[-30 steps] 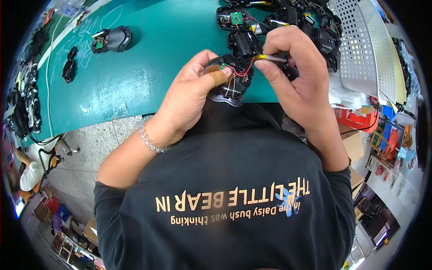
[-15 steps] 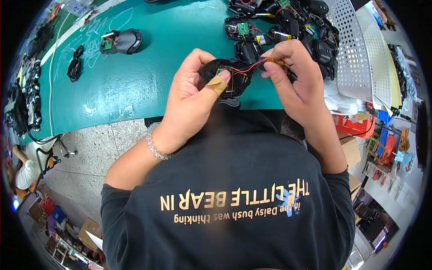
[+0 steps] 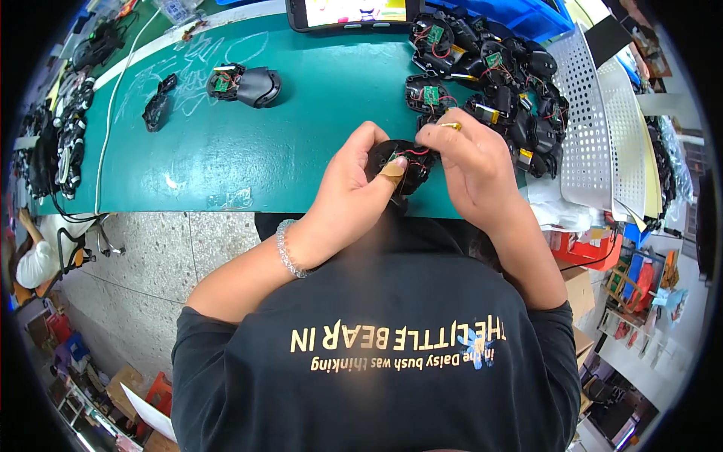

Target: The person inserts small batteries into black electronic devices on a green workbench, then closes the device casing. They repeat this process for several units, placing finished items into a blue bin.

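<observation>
Above the table's front edge, my left hand is closed round a black plastic housing, its taped thumb pressing inside the open shell. Red wires run from the housing toward my right hand. Its fingers are pinched together beside the shell, with the yellow taped end of a small battery showing between them. Most of the battery is hidden by the fingers. Farther left on the table lies a black housing with an opened end and a green circuit board.
A pile of black housings with boards, wires and batteries covers the green table's right side. Beside it stands a perforated white basket. A phone with a lit screen is at the back. A small black part lies left.
The view has shifted, bringing the phone into sight. My right hand has turned and come closer to the housing, with the red wires drawn in. The left hand keeps its hold.
</observation>
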`<action>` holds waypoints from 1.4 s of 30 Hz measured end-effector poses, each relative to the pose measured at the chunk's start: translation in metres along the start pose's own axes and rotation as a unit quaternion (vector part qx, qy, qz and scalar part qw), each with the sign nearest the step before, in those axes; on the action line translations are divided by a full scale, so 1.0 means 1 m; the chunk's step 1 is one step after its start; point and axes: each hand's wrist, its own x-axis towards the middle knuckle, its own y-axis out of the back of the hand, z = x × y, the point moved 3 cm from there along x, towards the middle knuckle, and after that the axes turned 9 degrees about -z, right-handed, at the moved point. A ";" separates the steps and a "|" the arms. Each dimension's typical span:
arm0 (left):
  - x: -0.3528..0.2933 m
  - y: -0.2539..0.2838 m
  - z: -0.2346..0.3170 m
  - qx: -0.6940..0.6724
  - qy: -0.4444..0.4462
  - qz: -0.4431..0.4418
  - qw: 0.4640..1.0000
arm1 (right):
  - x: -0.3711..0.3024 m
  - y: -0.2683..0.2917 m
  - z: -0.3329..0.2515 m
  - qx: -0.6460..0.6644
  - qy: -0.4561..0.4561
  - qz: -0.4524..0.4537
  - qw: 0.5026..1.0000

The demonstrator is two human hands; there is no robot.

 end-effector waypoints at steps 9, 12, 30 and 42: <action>0.007 0.004 0.001 -0.042 -0.032 0.071 0.996 | 0.020 -0.001 -0.002 -0.047 0.012 -0.034 0.998; 0.013 0.005 0.001 -0.035 -0.055 0.084 0.994 | 0.027 -0.006 -0.003 -0.031 0.003 0.056 0.998; 0.030 0.003 -0.004 0.127 -0.160 0.118 0.972 | 0.032 -0.022 0.017 0.009 0.039 0.266 0.963; 0.036 0.015 -0.003 0.091 -0.112 0.144 0.979 | 0.032 -0.026 0.019 0.037 -0.004 0.205 0.978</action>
